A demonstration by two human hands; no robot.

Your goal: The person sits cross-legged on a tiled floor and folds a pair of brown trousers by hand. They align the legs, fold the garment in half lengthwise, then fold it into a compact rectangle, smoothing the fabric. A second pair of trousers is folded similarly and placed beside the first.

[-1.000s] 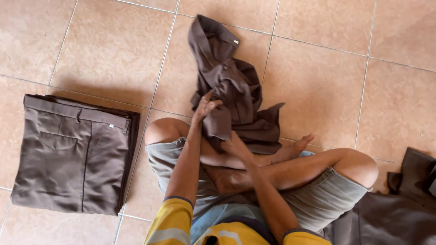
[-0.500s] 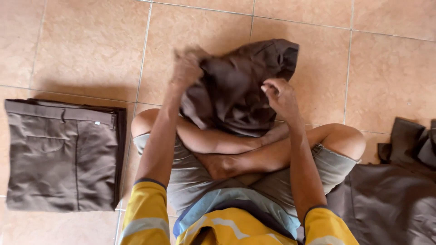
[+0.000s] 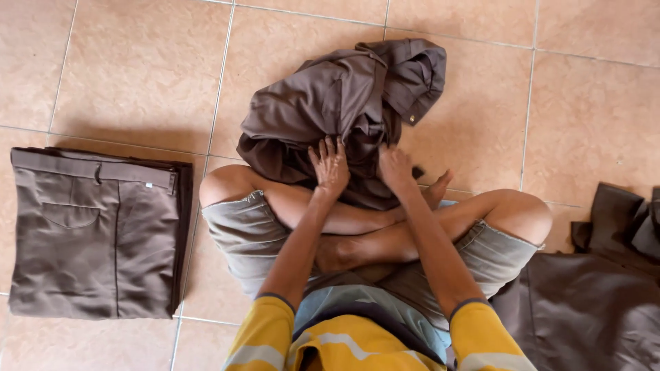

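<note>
dark cloth pile (image 3: 591, 302) cut off right, right fingertips (image 3: 385, 156) buried in garment (image 3: 330, 110)

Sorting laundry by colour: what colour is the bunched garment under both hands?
Dark brown. The bunched garment shows best in the head view, on the tan floor tiles.

A small white tag (image 3: 148, 184) on the folded brown trousers' (image 3: 96, 237) waistband; no packages, signs or screens

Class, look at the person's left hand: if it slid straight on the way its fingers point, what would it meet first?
The left hand already rests on the crumpled brown garment, fingers pointing away from the body. Going straight on, it would likely push further into that bunched cloth first; bare tiled floor lies beyond it.
</note>
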